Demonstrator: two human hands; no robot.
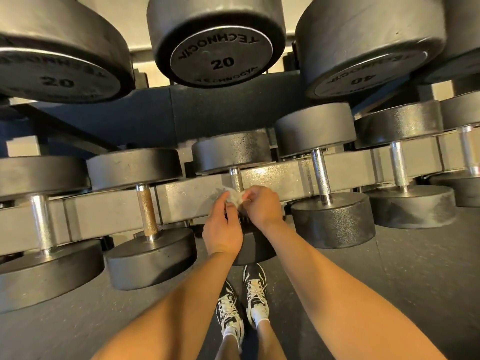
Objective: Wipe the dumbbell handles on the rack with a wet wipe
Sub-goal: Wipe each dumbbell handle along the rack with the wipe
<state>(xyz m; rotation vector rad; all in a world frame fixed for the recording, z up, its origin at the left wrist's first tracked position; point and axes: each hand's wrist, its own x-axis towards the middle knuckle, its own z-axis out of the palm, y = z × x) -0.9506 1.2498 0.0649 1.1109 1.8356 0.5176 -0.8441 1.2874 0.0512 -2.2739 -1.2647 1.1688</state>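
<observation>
The right hand (262, 206) curls its fingertips into a pinch on one side of a small, crumpled white wet wipe (235, 197). The left hand (222, 224) reaches up with thumb and fingers closed on the wipe's other edge, so the two hands hold it between them. The wipe sits bunched against the lower stretch of the knurled silver steel handle (237, 181) of the middle black round-headed dumbbell (231, 152) on the lower tier. Whether it wraps fully round the bar I cannot tell, since the hands hide that part. The wipe looks light, limp and damp, likely to ball up or snag on the knurling. It would probably work best spread flat, folded round the bar and gripped through the cloth. The dumbbell itself looks heavy and rigid and should stay put, so the bare bar between the heads is the place to take hold. The dumbbell lies across the grey metal rack beam (109, 209), with a brass-coloured handle (148, 209) on its left and a longer steel handle (320, 175) on its right. Above hang larger black dumbbell heads marked 20 (220, 48).
</observation>
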